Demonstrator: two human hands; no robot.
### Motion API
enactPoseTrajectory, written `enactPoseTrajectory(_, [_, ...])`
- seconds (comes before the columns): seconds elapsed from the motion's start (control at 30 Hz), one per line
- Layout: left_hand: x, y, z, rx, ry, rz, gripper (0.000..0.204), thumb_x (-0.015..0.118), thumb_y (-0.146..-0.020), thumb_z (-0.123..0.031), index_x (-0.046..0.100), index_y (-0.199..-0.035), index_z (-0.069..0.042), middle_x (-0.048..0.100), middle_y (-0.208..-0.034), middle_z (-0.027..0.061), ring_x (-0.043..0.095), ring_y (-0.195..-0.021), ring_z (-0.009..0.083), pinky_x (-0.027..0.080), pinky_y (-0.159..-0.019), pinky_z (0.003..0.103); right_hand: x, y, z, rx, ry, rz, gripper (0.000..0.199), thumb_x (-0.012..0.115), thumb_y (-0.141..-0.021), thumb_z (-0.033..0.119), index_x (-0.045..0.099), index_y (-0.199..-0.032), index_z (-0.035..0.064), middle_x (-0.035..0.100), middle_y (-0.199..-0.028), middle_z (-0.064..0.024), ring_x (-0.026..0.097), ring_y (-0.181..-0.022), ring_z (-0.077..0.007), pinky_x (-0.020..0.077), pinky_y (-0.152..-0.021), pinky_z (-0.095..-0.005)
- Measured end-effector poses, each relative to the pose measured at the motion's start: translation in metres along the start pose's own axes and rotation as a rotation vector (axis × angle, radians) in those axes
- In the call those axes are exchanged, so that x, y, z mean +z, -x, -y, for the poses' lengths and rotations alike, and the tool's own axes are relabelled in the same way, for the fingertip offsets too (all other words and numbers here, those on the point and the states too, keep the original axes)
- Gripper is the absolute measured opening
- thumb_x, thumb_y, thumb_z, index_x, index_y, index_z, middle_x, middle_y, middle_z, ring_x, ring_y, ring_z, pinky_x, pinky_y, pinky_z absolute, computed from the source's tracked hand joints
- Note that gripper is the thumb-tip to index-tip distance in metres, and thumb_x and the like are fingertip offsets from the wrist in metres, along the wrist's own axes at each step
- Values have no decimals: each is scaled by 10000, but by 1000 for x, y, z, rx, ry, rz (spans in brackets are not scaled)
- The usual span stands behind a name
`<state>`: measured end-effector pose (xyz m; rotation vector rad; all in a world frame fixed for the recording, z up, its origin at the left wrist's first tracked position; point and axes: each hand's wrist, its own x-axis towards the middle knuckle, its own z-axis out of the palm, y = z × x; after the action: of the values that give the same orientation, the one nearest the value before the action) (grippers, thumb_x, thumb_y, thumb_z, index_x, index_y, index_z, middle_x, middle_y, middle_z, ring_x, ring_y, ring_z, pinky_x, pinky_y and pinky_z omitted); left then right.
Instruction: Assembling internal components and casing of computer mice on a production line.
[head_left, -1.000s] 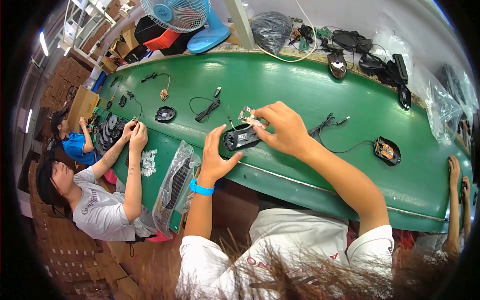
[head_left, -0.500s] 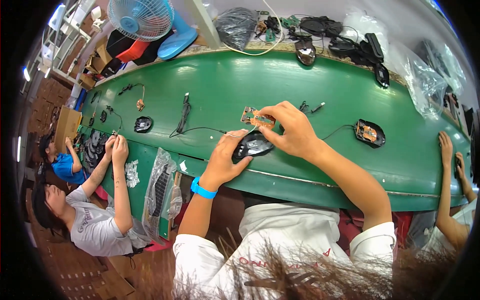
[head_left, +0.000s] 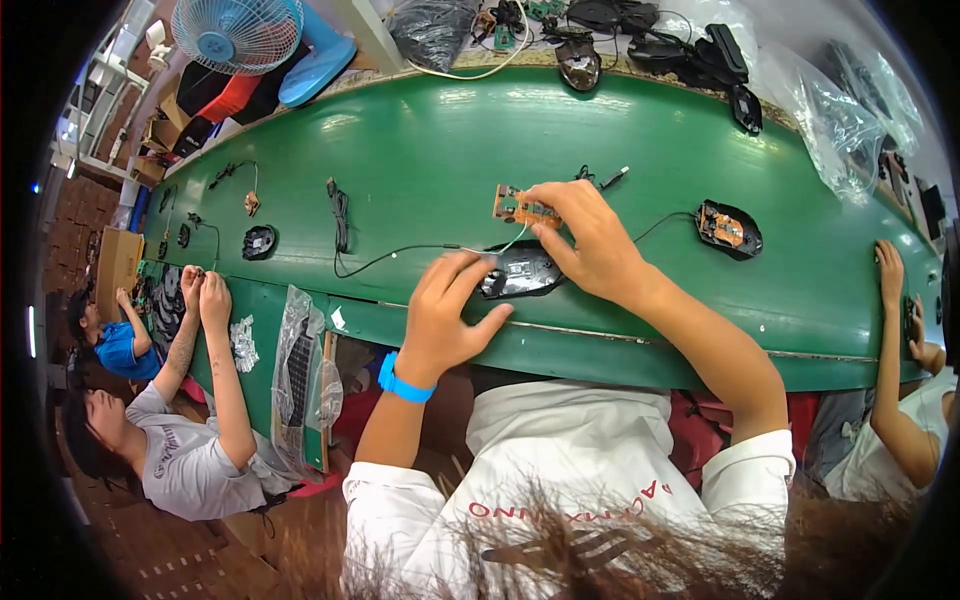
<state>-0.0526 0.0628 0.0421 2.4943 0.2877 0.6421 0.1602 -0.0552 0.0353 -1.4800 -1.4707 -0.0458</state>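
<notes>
My right hand (head_left: 590, 245) is closed on an orange-brown circuit board (head_left: 508, 204), pinching it above the mouse base. Below the board lies the black mouse base (head_left: 530, 272) on the green work surface. My left hand (head_left: 445, 310) rests at the left end of this base, thumb spread away from the fingers, fingertips beside the thin wires. From the board a light wire leads into a black cable (head_left: 410, 248), which runs left to a tied bundle with a plug (head_left: 340, 222). Whether the left fingertips press on the wire cannot be made out.
Another mouse base with a board (head_left: 730, 230) sits to the right, its cable bundle (head_left: 605, 180) behind my right hand. Further left are a mouse part (head_left: 259, 242) and a small board (head_left: 252, 204). A fan (head_left: 236, 35) stands back left. Co-workers sit at both sides.
My left thumb has come off the mouse base and spread from it. The base shows more fully, and the board stays in my right hand. The whole view has shifted slightly.
</notes>
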Motion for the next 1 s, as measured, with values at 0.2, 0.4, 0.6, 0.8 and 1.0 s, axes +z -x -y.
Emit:
enactPoseTrajectory(0.2, [-11, 12, 11, 81, -149, -265, 342, 787, -779, -64, 686, -1106, -57, 682, -1059, 120, 649, -1029, 351, 482, -996, 480, 3, 5, 11, -11, -21, -6, 377, 715, -847, -11, 622, -1211, 29, 647, -1194, -169, 611, -1048, -354, 517, -901, -418])
enactPoseTrajectory(0.4, [-20, -4, 28, 95, -204, -230, 167, 747, -798, 7, 713, -953, -43, 711, -881, 91, 684, -852, 312, 552, -773, 421, 0, 9, 15, -14, 13, -45, 387, 732, -826, -15, 626, -1196, 27, 640, -1182, -171, 611, -1064, -350, 524, -892, -409])
enactPoseTrajectory(0.6, [-18, 5, 23, -44, 38, -152, 155, 733, -794, 55, 706, -926, -21, 714, -924, 105, 682, -841, 292, 546, -707, 382, -13, 22, 23, 14, 72, -7, 409, 757, -793, -22, 633, -1179, 31, 635, -1164, -151, 617, -1027, -352, 532, -870, -407])
enactPoseTrajectory(0.8, [-4, 7, 24, -48, 39, -146, 154, 730, -788, 64, 696, -916, -14, 697, -898, 114, 674, -825, 303, 541, -698, 383, -15, 39, 37, -1, 132, 94, 418, 783, -770, -5, 645, -1162, 39, 644, -1148, -132, 613, -1006, -336, 528, -851, -409])
enactPoseTrajectory(1.0, [3, 4, 29, -30, 42, -104, 155, 720, -788, 70, 695, -919, -9, 688, -887, 121, 669, -818, 313, 544, -707, 389, -14, 41, 33, -18, 219, 72, 433, 806, -746, 17, 649, -1149, 41, 654, -1127, -122, 609, -975, -317, 520, -814, -407])
